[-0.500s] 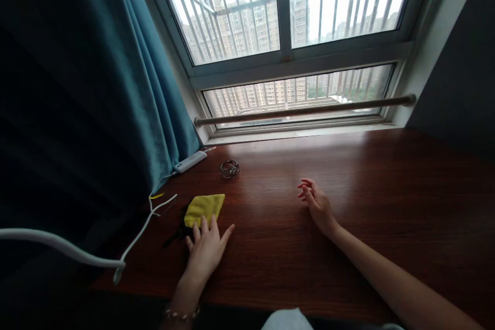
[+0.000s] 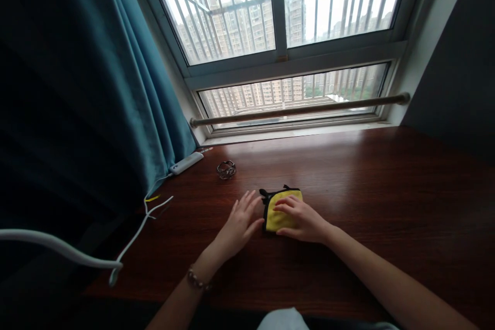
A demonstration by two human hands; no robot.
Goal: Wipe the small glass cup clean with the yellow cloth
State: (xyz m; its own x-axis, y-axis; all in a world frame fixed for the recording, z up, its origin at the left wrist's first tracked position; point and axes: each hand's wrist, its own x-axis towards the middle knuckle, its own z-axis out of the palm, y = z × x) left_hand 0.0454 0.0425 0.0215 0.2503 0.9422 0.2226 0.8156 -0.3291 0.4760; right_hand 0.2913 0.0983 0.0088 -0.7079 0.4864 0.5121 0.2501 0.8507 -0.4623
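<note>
A small yellow cloth piece with black edging [image 2: 275, 220] lies on the brown wooden table; it looks folded, and black loops or ties stick out at its far corners. My right hand [image 2: 300, 218] rests over its right part, fingers spread and slightly bent, thumb apart at the near edge. Part of the cloth is hidden under that hand. Just left of the cloth, my left hand [image 2: 240, 223] is stretched out with the fingers apart and nothing in it; whether its thumb touches the black edge I cannot tell.
A tangled dark metal ring-like object [image 2: 226, 169] sits beyond my left hand. At the left are a white power strip [image 2: 186, 163], a white cable [image 2: 133, 242] and a blue curtain [image 2: 150, 129]. A rail [image 2: 301, 111] crosses the window behind the table [image 2: 367, 191].
The yellow cloth has moved right, from the left side to the middle of the table. My left hand has moved right; my right hand has come down onto the cloth.
</note>
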